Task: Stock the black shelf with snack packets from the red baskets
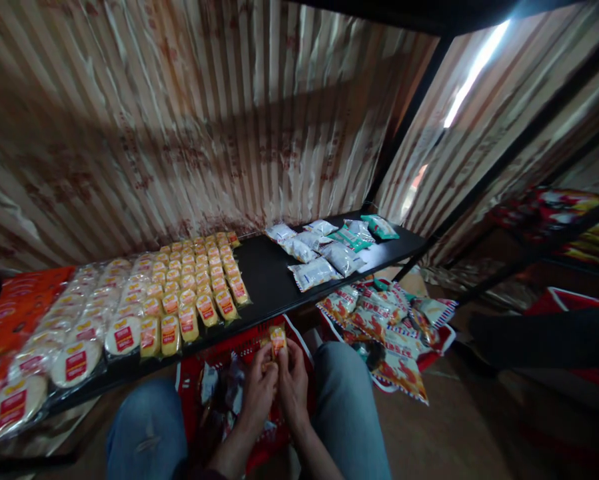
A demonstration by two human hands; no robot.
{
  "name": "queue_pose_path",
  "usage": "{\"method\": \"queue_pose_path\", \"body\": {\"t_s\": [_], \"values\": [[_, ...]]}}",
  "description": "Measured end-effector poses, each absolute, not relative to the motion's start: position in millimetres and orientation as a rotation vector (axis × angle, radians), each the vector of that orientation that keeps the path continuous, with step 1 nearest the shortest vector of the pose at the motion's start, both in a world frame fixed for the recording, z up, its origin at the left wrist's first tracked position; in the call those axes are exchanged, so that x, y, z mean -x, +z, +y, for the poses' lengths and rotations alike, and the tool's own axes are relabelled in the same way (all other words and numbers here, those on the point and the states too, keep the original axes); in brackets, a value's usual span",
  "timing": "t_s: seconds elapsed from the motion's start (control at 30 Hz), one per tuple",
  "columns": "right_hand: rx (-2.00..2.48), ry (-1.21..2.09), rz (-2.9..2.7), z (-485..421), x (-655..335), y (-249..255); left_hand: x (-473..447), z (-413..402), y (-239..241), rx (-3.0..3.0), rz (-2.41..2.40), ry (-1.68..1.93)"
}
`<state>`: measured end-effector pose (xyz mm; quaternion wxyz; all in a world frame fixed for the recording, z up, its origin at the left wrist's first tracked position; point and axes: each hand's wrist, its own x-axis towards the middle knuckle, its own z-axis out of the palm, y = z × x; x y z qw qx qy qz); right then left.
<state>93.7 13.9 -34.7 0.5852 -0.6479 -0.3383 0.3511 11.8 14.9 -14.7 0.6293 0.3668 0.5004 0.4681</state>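
Between my knees, my left hand (261, 383) and my right hand (293, 380) come together on a small wrapped snack cake (278, 339), its yellow pack with a red-orange label held upright. The fingers of both hands are closed around its lower part, which they hide. Below my hands stands a red basket (184, 380) with several wrapped packs (234, 390) inside. On the black shelf (262, 283) ahead, rows of matching yellow snack cakes (207, 309) lie left of centre. Round white wrapped cakes (76, 364) are laid out further left.
Silvery and green bags (314, 272) lie on the shelf's right part. A second red basket (446, 339) heaped with snack bags (402, 353) stands by my right knee. Orange packs (22, 307) lie at far left. A black post (419, 100) rises at right; a corrugated wall (189, 133) backs the shelf.
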Motion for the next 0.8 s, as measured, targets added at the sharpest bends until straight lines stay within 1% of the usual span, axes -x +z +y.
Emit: {"method": "queue_pose_path", "body": {"t_s": [0.23, 0.37, 0.6, 0.8], "values": [[1.445, 0.768, -0.890, 38.4, -107.8, -3.3, -20.6, 38.8, 15.7, -1.045, 1.148, 1.154], [1.490, 0.706, -0.995, 57.6, -112.4, 10.1, -23.4, 58.5, 38.4, -1.183, 1.273, 1.149], [1.438, 0.657, -1.099, 103.7, -114.4, 12.8, -25.5, 100.0, 56.6, -1.388, 1.433, 1.129], [1.331, 0.636, -1.172, 158.4, -114.0, 17.8, -25.9, 138.7, 88.2, -1.462, 1.553, 0.982]]}}
